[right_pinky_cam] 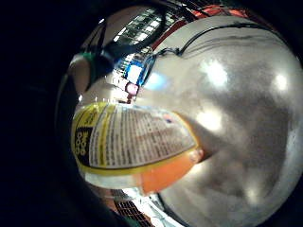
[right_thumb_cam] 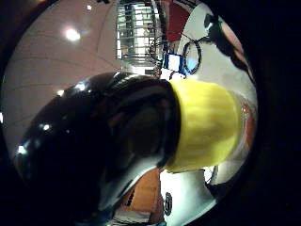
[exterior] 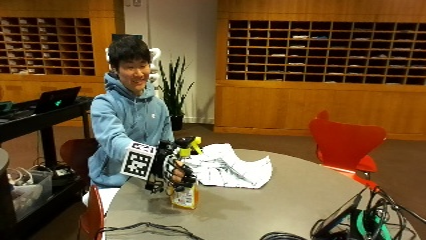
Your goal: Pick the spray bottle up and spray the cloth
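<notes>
At the table's near left in the outside view, my gloved right hand (exterior: 174, 170) grips the neck of a spray bottle (exterior: 184, 196) with orange liquid, a yellow collar and a black trigger head. The bottle is upright, its base at or just above the table (exterior: 279, 205); I cannot tell which. A white patterned cloth (exterior: 229, 167) lies crumpled just beyond it, in front of the nozzle. The little finger side palm view shows the bottle's label (right_pinky_cam: 130, 142) and orange base close up. The thumb side palm view is filled by the black spray head (right_thumb_cam: 108, 146) and yellow collar (right_thumb_cam: 204, 125).
A round grey table carries cables (exterior: 140, 231) along its near edge and a device with a stand (exterior: 346, 220) at the near right. A red chair (exterior: 346, 142) stands at the far right, another chair (exterior: 93, 215) at the near left.
</notes>
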